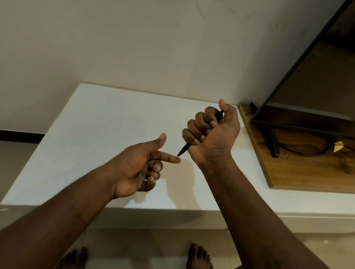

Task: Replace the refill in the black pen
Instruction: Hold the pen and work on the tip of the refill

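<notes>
A: Where is the black pen [183, 150]?
B: Above the desk [102, 130], in the right hand [211, 132], grip closed round its barrel, tip down-left.
A: Left hand [138, 167]?
B: Grip empty; forefinger [171, 159] extended, seemingly touching the tip.

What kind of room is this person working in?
Likely a room at home, perhaps a living room: a flat-screen television stands on a wooden board beside a white table, and the person's feet are bare.
</notes>
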### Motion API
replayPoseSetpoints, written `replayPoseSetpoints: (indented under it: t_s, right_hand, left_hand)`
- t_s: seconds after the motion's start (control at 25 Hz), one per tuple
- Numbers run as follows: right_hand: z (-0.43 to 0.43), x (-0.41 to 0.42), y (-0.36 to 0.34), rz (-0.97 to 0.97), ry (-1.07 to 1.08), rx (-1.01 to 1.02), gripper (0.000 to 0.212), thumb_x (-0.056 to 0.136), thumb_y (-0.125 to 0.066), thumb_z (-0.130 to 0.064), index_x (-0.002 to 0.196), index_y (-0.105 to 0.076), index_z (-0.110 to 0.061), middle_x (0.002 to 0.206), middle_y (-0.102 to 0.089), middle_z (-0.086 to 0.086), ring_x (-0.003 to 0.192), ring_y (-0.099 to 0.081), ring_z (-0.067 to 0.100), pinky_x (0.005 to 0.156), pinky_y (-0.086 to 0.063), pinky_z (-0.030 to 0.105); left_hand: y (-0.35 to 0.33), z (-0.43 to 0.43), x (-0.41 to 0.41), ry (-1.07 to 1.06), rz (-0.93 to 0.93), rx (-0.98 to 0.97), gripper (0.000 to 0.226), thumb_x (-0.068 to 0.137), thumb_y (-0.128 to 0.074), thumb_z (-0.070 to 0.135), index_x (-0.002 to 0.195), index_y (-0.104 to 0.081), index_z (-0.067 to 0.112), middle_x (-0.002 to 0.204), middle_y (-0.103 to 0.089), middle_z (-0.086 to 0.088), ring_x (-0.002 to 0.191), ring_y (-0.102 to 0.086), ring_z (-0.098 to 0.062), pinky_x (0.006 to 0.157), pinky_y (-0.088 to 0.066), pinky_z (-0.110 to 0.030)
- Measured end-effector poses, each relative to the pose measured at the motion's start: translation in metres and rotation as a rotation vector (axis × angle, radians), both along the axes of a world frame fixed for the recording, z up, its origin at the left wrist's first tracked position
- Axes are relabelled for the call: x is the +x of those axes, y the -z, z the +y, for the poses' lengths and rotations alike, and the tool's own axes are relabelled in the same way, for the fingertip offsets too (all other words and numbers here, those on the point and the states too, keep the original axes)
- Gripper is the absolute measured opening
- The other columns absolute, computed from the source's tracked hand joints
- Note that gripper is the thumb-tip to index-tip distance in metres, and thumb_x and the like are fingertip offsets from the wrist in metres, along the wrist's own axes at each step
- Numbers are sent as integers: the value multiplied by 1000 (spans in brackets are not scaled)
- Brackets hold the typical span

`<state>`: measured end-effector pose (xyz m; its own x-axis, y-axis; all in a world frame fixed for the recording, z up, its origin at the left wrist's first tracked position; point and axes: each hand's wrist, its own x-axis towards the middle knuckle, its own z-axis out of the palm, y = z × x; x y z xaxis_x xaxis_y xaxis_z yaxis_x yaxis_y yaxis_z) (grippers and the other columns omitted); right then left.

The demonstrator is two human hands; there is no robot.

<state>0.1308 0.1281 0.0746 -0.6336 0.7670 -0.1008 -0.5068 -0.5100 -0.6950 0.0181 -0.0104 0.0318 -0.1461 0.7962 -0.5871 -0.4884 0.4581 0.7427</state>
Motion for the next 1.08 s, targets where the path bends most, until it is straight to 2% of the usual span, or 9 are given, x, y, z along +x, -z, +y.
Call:
replayPoseSetpoints:
  t_s: [0.12, 0.24, 0.44, 0.56, 0.72, 0.88, 1.08]
  right_hand:
    - [-3, -1, -1, -26, -8, 64, 57, 104, -41, -44, 57, -22, -18, 51, -13, 0, 42, -8, 15, 43, -13, 23]
    - [-7, -2, -3, -54, -15, 134, 56, 105, -38, -39, 55, -24, -18, 50, -15, 0, 43, -8, 15, 42, -15, 21]
    - [-13, -4, -5, -144, -32, 264, 53, 106, -37, -40, 63, -17, -16, 51, -15, -1, 47, -6, 16, 45, -13, 25]
    - [-17, -5, -6, -143, -37, 286, 51, 106, -36, -36, 61, -19, -17, 50, -16, -1, 47, -6, 16, 46, -14, 24]
    - [-19, -6, -5, -145, -46, 299, 54, 104, -39, -40, 58, -23, -17, 48, -19, -3, 46, -7, 15, 45, -16, 22]
    - [-19, -6, -5, -145, -39, 309, 50, 103, -38, -38, 62, -18, -17, 48, -18, -3, 47, -6, 16, 47, -13, 25]
    - [-19, -8, -6, -173, -20, 325, 49, 101, -40, -37, 60, -21, -17, 50, -17, -2, 48, -6, 16, 48, -9, 28]
  left_hand:
    - [0, 0, 0, -4, 0, 1, 67, 85, -63, 72, 109, -83, 13, 60, -46, 3, 53, -41, -8, 48, -40, -22]
    - [1, 0, 0, -5, -3, 3, 66, 85, -64, 72, 108, -83, 13, 60, -46, 3, 53, -41, -8, 48, -41, -22]
    - [2, -1, -1, -3, -11, 9, 65, 85, -65, 72, 109, -83, 14, 61, -49, 3, 53, -44, -8, 49, -43, -23]
    - [3, -1, 0, -2, -12, 10, 65, 85, -65, 71, 109, -83, 14, 62, -51, 4, 52, -46, -8, 49, -44, -22]
    - [4, -1, -1, -1, -19, 16, 61, 87, -65, 69, 110, -83, 14, 64, -53, 3, 52, -47, -8, 50, -45, -22]
    - [7, -1, 0, -4, 6, 23, 51, 92, -64, 60, 108, -83, 16, 66, -54, 2, 53, -47, -8, 52, -44, -22]
    - [8, 0, 0, -2, 45, 27, 40, 94, -66, 49, 107, -83, 16, 68, -57, 1, 55, -50, -10, 53, -46, -24]
